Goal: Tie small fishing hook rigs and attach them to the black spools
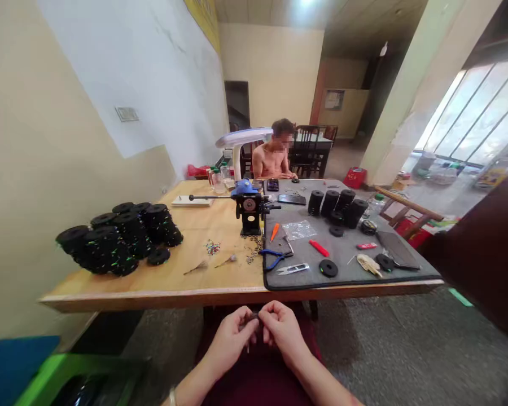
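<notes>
Low over my lap, in front of the table edge, my left hand and my right hand meet with bent fingers. Both pinch at something small and dark between the fingertips, too small to name. A thin pale tip pokes out below the left fingers. Nearest on the table lie thread snips, blue-handled pliers and a black round spool. Behind them stands a small black clamp device with a blue top.
Stacks of black spools with coloured bits fill the table's left; more black stacks stand right on the grey mat. Colourful beads, an orange screwdriver, a red tool and a lamp are about. A person sits opposite.
</notes>
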A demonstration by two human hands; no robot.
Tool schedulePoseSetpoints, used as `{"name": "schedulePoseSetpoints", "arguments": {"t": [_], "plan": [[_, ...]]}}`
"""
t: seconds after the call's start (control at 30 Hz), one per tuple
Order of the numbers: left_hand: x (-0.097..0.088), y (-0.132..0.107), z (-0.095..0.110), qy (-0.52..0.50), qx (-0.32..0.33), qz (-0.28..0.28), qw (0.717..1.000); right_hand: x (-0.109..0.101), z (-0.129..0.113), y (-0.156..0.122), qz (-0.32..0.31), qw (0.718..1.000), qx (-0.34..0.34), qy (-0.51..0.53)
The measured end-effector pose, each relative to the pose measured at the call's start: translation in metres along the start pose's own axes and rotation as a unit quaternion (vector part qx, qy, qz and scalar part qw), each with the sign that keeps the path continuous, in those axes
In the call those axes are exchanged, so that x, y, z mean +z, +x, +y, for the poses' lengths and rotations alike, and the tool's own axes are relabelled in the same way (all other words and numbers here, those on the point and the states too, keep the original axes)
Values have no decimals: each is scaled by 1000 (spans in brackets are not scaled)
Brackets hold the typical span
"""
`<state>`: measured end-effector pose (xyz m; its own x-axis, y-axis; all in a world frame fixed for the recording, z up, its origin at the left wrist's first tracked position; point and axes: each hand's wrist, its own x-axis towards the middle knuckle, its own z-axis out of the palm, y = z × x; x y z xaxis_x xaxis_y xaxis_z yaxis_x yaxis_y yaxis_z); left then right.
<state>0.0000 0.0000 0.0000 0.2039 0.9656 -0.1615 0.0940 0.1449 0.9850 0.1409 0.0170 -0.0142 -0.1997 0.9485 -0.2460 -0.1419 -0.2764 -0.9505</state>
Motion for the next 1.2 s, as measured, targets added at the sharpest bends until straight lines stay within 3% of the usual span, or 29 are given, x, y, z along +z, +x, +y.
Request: {"name": "schedulePoseSetpoints", "arguments": {"t": [0.27,0.87,1.2], "plan": [[3,-2,5,-108,-14,26,994,3,-1,-4,9,1000,0,-11],[9,3,-10,-156,8,94,983,6,6,-3,22,1000,0,-15],[14,1,-9,-219,-27,107,969,7,7,-2,24,1000,-2,-3]]}}
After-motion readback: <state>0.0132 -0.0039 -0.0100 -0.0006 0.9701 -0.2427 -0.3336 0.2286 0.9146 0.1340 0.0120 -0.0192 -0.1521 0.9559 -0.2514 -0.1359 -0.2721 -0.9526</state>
